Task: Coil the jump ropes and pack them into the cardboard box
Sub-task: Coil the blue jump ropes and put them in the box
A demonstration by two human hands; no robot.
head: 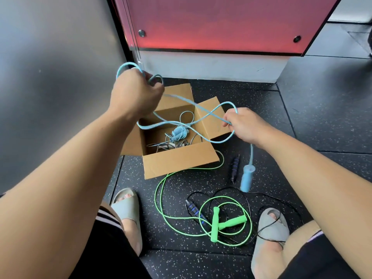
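Above open cardboard box [177,162]: left hand [135,93] fisted round light-blue rope [201,111] loops; right hand [244,125] pinches strand. Green rope [221,224] crowds floor between feet.

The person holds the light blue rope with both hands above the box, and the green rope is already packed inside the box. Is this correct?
Not quite: the head view shows the green rope lying on the floor in front of the cardboard box, not inside it. The rest stands: left hand and right hand hold the light blue rope above the box.
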